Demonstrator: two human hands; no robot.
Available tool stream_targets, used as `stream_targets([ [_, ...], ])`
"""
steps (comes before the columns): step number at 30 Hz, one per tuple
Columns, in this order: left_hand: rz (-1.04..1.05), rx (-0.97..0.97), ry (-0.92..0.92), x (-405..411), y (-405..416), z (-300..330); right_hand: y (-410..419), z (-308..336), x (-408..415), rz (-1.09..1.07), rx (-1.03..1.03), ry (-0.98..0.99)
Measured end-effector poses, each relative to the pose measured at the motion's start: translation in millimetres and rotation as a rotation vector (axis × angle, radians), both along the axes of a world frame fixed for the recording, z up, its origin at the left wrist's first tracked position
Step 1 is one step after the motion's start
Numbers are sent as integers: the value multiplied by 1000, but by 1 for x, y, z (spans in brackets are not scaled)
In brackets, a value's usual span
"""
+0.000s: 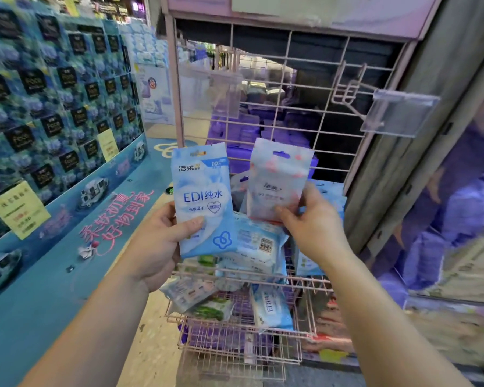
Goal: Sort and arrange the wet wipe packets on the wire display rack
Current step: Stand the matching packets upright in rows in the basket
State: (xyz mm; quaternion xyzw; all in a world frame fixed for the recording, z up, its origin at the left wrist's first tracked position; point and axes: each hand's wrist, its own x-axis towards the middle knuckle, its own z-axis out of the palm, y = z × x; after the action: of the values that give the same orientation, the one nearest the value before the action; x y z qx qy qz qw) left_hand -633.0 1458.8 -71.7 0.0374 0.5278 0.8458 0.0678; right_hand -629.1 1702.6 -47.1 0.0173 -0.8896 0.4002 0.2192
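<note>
Two packets in hand, one each. Left hand point(157, 241) closed on a blue packet point(203, 199) printed "EDI", upright, thumb across its front. Right hand point(312, 219) pinches a white-pink packet point(277, 180) with a hang hole, held upright before the pink wire rack point(263, 107). Several more packets lie jumbled in the upper basket point(252, 276); about three in the lower basket point(235, 328). Two empty hooks point(349, 93).

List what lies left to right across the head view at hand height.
Blue promotional display wall → left hand → blue EDI packet → pink-patterned packet → right hand → grey pillar.
</note>
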Motion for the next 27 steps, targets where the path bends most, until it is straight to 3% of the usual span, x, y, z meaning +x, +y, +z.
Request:
stream_targets([
  [3, -10, -24, 13, 3, -5, 2, -3, -2, -9, -14, 85, -57],
  [8, -6, -46, 0, 5, -4, 0, -6, -9, -13, -100, 35, 111],
  [11, -38, -44, 2, 5, 2, -1, -12, -19, -21, -107, 18, -46],
  [15, -71, -36, 12, 4, 8, 1, -26, -28, -30, -63, 180, -251],
  [18, -67, -40, 13, 4, 9, 1, -22, -26, -23, -63, 62, -219],
  [22, -30, -102, 50, 8, 15, 0, -16, -27, 17, -153, -125, 70],
  [27, -52, -180, 180, 14, 34, -2, -40, -25, 50, 265, -397, -79],
])
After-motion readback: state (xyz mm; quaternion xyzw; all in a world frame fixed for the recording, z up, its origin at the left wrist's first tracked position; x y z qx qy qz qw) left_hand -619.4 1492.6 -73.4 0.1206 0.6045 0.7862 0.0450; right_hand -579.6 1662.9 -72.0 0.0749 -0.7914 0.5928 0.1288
